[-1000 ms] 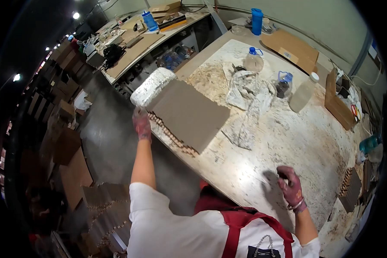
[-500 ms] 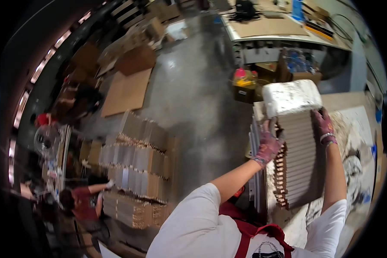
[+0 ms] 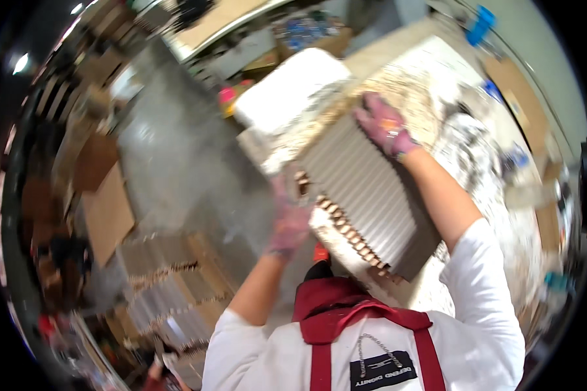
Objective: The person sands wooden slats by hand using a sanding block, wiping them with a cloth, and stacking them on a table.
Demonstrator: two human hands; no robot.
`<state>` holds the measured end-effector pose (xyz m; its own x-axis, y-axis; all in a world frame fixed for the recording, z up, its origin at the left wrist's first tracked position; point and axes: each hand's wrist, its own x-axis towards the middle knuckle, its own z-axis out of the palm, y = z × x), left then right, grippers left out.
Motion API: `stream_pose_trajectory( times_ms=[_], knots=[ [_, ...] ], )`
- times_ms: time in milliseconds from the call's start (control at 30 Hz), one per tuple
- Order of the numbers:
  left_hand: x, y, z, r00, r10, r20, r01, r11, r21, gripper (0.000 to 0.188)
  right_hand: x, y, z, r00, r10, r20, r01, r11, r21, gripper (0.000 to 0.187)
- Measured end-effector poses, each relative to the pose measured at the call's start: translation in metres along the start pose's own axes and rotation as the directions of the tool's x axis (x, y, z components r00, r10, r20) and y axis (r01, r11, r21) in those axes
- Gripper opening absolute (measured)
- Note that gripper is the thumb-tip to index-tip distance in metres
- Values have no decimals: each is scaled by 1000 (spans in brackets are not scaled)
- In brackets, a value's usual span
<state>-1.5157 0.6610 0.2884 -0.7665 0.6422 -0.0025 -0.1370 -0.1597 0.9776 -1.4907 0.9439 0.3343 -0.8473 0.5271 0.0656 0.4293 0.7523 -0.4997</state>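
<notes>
A stack of grey ridged strips (image 3: 362, 179) with notched brown ends lies at an angle on the work surface in front of me. My right hand (image 3: 386, 125), in a stained pink glove, curls its fingers on the far right edge of this stack. At the opposite, notched side is my left hand (image 3: 290, 215), gloved alike. Motion smears its fingers, and whether they grip the strips cannot be made out. Just beyond the stack sits a white, rough-surfaced block (image 3: 293, 91).
Crumpled, dark-smudged white sheeting (image 3: 463, 150) covers the surface on the right. Bundled cardboard pieces (image 3: 169, 293) are stacked at the lower left, with a co-worker's hand near them. A flattened carton (image 3: 107, 215) lies on the floor at left; a workbench (image 3: 235, 19) stands beyond.
My view has swung to the right. The grey stack now lies more diagonally, and a gap has opened between it and the white block. My left hand sits lower along the notched side.
</notes>
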Motion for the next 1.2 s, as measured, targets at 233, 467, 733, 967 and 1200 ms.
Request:
stream_pose_trajectory(
  times_ms=[233, 467, 733, 967, 1200],
  knots=[
    [121, 50, 4, 862, 92, 498, -378, 771, 512, 52, -92, 9, -97, 922, -282, -267, 340, 917, 208, 52],
    [238, -58, -59, 516, -198, 833, -792, 259, 552, 58, -335, 23, -93, 829, 557, 48, -429, 580, 693, 47],
    [156, 4, 29, 814, -397, 423, -82, 643, 761, 56, -346, -17, -22, 811, 584, -30, -431, 631, 646, 87],
    [32, 27, 60, 774, -405, 487, -104, 678, 728, 64, -453, -13, -16, 801, 594, -76, -463, 695, 550, 91],
    [-147, -2, 72, 816, -428, 388, 327, 896, 301, 23, -569, 49, -72, 803, 594, -43, -505, 718, 479, 86]
  ],
)
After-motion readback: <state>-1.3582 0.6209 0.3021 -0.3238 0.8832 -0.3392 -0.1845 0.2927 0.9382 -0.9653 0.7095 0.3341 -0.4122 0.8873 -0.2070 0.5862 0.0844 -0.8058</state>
